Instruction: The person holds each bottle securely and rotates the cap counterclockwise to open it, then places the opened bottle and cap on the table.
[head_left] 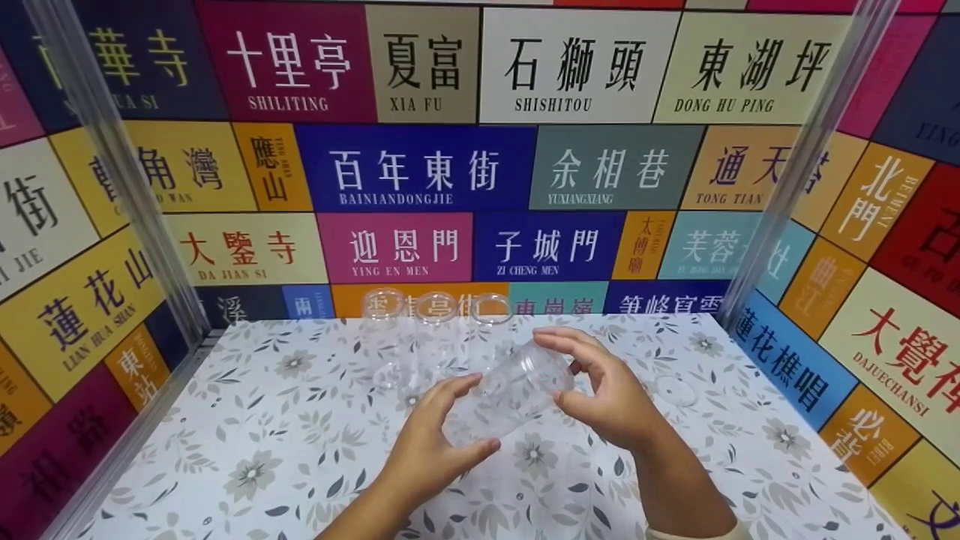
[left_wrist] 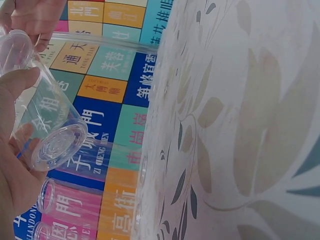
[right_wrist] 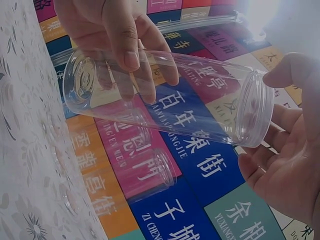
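A clear plastic jar (head_left: 516, 394) is held tilted above the table, its mouth end up and to the right. My left hand (head_left: 431, 442) holds it round the lower body, thumb and fingers on opposite sides. At the mouth end, my right hand (head_left: 613, 394) grips the ring-shaped rim (right_wrist: 257, 110) between thumb and fingers. Whether a cap sits on that rim, I cannot tell. The round base of the jar (left_wrist: 60, 145) faces the left wrist view.
Three similar clear jars (head_left: 437, 337) stand in a row at the back of the table. A clear round disc (head_left: 677, 391) lies on the flowered tabletop (head_left: 225, 427) to the right. Walls with coloured sign panels (head_left: 412, 169) and transparent corner posts (head_left: 806, 142) enclose the table.
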